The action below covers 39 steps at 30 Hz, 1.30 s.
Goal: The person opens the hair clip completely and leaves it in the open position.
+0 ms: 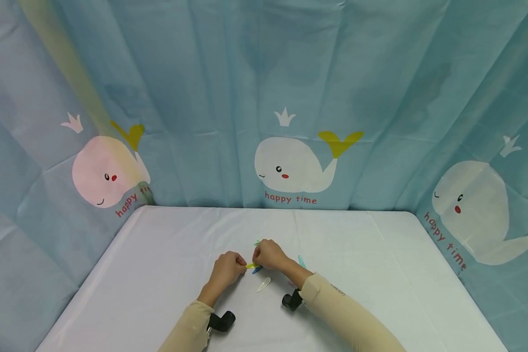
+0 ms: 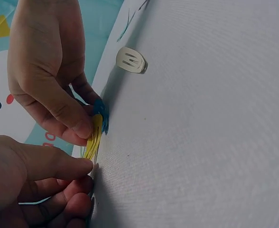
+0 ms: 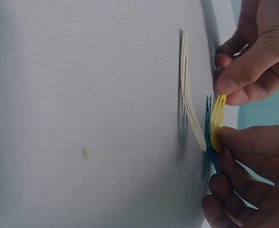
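Observation:
Both hands pinch a yellow snap hair clip between them, low over the white table. My left hand grips one end of it between thumb and fingers. At the opposite end, the thumb and fingers of my right hand hold the clip. A blue hair clip lies right beside the yellow one, close to the right fingers; whether they touch it I cannot tell. Nearer to me, a cream hair clip rests on the cloth. The left wrist view shows the yellow clip nearly edge-on.
A turquoise hair clip lies right of the right hand, and a green one behind it. Something pink shows partly under the right forearm. The white-covered table meets a blue curtain at its back and sides.

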Available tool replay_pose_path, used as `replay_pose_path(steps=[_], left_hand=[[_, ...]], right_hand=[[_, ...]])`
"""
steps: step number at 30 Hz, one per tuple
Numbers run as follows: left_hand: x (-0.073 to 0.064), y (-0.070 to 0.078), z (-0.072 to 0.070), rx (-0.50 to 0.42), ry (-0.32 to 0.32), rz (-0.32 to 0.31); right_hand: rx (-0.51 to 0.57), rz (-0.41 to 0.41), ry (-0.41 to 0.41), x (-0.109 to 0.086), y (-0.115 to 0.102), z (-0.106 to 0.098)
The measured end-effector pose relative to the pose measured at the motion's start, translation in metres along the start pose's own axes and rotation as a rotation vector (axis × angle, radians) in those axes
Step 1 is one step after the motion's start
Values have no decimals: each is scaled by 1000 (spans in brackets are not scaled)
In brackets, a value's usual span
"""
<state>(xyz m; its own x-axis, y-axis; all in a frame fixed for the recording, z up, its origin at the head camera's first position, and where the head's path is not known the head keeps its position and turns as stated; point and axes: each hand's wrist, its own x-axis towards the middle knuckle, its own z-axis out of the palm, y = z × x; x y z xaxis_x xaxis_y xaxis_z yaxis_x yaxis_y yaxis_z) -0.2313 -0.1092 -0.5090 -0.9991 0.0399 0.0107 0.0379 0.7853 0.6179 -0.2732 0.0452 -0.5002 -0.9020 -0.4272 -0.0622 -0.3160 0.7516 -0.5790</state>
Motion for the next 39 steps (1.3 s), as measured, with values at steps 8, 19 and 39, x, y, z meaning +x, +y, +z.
replay_pose_path(steps=[8,19,39], left_hand=[[2,-6,0,-94,16,-4],[4,-4,-2,-159,67,50],[-1,9,-9,-342,34,41]], right_hand=[[26,2,-6,2,0,-2],[26,-66,44,2,1,-9],[262,-84,64,-20,11,-30]])
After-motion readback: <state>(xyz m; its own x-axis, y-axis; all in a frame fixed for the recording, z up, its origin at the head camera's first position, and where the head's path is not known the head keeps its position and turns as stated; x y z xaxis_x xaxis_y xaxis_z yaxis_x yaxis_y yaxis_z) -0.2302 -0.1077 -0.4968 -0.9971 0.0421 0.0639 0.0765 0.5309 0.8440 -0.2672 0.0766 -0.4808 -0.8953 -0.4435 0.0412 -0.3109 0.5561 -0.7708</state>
